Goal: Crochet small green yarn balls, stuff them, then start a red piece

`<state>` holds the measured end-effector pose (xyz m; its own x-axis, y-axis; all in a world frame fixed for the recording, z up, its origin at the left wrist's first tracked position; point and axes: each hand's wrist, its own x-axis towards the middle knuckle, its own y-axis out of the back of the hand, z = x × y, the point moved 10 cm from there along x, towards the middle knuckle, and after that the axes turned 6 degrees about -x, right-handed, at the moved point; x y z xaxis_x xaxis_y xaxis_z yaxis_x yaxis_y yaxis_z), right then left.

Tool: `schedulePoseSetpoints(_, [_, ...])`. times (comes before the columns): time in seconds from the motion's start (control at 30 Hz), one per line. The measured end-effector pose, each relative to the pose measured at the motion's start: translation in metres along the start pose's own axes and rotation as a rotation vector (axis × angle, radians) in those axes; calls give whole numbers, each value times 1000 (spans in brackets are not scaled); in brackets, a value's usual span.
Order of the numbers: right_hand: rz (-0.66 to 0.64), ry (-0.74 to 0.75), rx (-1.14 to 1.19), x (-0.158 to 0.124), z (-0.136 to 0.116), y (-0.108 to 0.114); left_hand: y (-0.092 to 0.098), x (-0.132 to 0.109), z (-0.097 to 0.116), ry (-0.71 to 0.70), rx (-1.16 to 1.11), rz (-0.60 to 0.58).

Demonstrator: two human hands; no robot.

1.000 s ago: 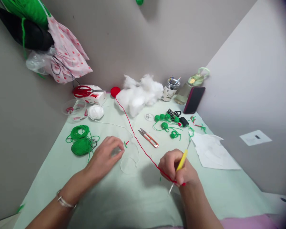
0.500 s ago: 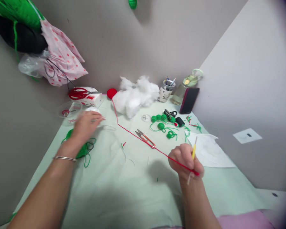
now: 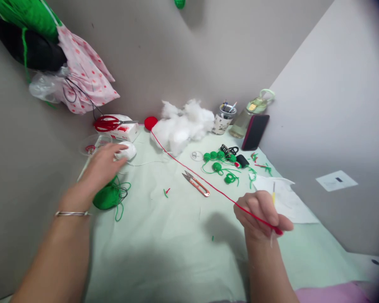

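My left hand (image 3: 105,165), fingers apart, reaches beside a white yarn ball (image 3: 128,150); its fingertips are at the ball's near side, and whether they touch it I cannot tell. White yarn trails from the ball to the right. My right hand (image 3: 261,213) is closed on a crochet hook (image 3: 273,198), whose yellow part and tip stick up behind the fingers. At its thumb sits a small red crocheted piece (image 3: 278,231). Red yarn (image 3: 205,181) runs taut from there to a red yarn ball (image 3: 150,123). Below my left hand lies green yarn (image 3: 106,198).
Orange thread snips (image 3: 196,184) lie mid-table. White stuffing (image 3: 180,130), a pen cup (image 3: 223,120), a bottle (image 3: 248,115) and a phone (image 3: 255,132) stand at the back. Green crocheted balls (image 3: 217,167) sit right of centre. Red scissors (image 3: 107,123) rest on a box (image 3: 126,131).
My left hand has moved left and down and its fingers have spread, uncovering the white ball. My right hand has shifted right, and the red yarn now runs straighter, above the snips.
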<state>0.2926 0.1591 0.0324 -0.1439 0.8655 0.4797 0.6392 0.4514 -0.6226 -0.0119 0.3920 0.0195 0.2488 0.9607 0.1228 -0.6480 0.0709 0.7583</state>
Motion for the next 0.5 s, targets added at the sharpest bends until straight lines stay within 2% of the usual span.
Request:
schedulePoseSetpoints(0.17, [58,-35,-115,5,7,-2,-89,13,44,-29,-189,-210])
schedulePoseSetpoints(0.23, [104,-21,-144,5,5,-1,-113,12,56,-47,-230,-320])
schedulePoseSetpoints(0.27, [124,-16,-157,5,4,0,-118,8,62,-58,-239,-374])
schedulePoseSetpoints(0.3, [138,-14,-167,4,3,1,-120,2,66,-69,-242,-429])
schedulePoseSetpoints(0.37, [144,-23,-160,4,4,2,-109,-16,71,-85,-244,-503])
schedulePoseSetpoints(0.5, [-13,-26,-34,6,5,-5,-65,-72,64,-116,-227,-634])
